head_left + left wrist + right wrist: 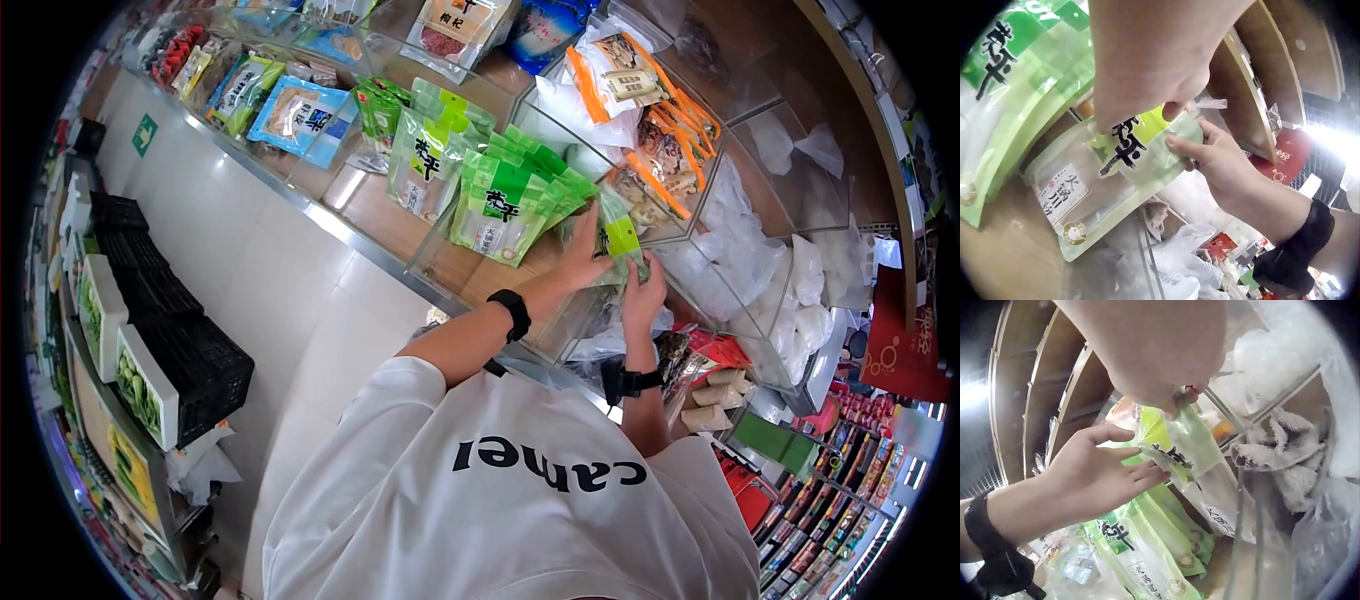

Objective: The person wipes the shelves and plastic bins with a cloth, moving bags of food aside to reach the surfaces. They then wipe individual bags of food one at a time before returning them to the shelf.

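Observation:
A green and clear packet of noodles (1094, 181), with black characters on its label, is held up at the glass bin's edge. My right hand (645, 293) pinches its top corner between thumb and fingers, as the left wrist view shows. My left hand (1088, 465) has its fingers stretched out, the fingertips against the packet's printed face. In the head view the packet (617, 238) is partly covered by both hands. Left of it, several similar green packets (497, 207) lean together in the bin.
Clear glass dividers (555, 335) run close to both hands. Orange-edged bags (655, 150) lie beyond the hands, and white plastic bags (735, 245) fill bins to the right. A grey cloth (1285, 453) lies beside the packet. Black crates (185, 350) stand across the aisle.

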Tool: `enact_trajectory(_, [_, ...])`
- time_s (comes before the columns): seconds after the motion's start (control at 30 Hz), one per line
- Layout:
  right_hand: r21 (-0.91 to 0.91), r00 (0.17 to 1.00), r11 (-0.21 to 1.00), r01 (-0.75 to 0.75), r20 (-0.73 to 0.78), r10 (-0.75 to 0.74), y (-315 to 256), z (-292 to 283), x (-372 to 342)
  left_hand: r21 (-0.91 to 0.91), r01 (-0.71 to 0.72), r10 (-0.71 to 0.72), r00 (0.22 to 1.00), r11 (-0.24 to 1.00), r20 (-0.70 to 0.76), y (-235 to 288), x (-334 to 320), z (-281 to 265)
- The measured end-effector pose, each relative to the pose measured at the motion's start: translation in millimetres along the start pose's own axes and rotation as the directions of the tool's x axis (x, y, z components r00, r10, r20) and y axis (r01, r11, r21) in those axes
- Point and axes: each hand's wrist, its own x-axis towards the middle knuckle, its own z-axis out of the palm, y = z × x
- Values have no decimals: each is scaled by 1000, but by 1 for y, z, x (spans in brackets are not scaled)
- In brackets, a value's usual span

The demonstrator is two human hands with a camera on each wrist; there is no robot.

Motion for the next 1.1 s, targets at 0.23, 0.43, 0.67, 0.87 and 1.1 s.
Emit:
enact_trajectory(0.23, [-244, 966, 934, 260, 83, -247, 11, 6, 26, 5, 13, -13, 1000, 1000, -10, 1, -2, -12])
enact_trajectory(0.43, [-421, 957, 872, 249, -31, -288, 5, 5, 36, 160, -8, 4, 1000, 987, 22, 5, -4, -11])
enact_trajectory(0.67, [-392, 949, 882, 260, -62, -308, 1, 6, 36, 241, 63, -76, 996, 968, 45, 14, -4, -15])
enact_trajectory(0.87, [-335, 912, 880, 338, -115, -394, -1, 12, 41, 203, 14, -33, 995, 979, 90, 0, -9, -14])
enact_trajectory(1.1, [-354, 917, 862, 362, -28, -397, 11, 16, 38, 502, -187, -136, 832, 844, 538, -46, -24, -49])
